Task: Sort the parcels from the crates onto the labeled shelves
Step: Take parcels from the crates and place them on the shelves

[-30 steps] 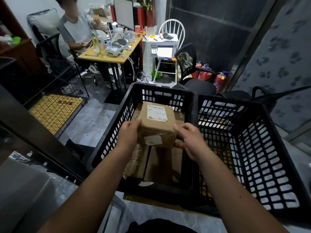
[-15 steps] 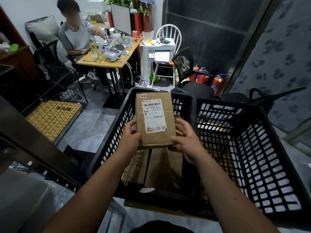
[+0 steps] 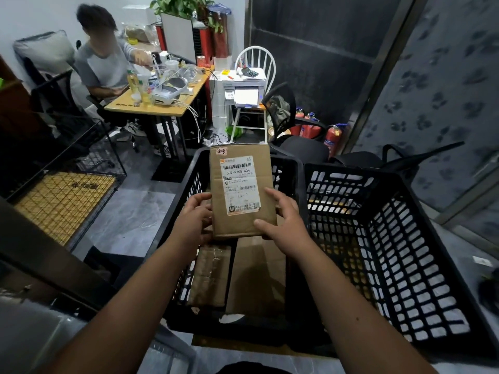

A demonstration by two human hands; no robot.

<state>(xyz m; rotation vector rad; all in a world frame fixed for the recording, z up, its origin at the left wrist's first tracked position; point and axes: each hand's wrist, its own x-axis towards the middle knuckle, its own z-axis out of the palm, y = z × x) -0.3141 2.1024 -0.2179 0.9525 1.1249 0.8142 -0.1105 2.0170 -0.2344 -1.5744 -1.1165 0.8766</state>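
A flat brown cardboard parcel (image 3: 241,193) with a white shipping label facing me is held upright above the left black crate (image 3: 186,201). My left hand (image 3: 193,221) grips its lower left edge and my right hand (image 3: 283,220) grips its lower right edge. Inside that crate lie more brown parcels (image 3: 243,273), partly hidden by the held one. The right black crate (image 3: 399,252) stands beside it, its floor mostly dark.
A person sits at a cluttered wooden desk (image 3: 159,103) at the back left. A wire cage (image 3: 62,184) stands on the left floor. A white chair with a printer (image 3: 247,93), a black office chair (image 3: 291,136) and red fire extinguishers (image 3: 333,141) are behind the crates.
The parcel has been lifted out of the left crate and turned upright, so its label now faces me. Both hands have kept hold of it.
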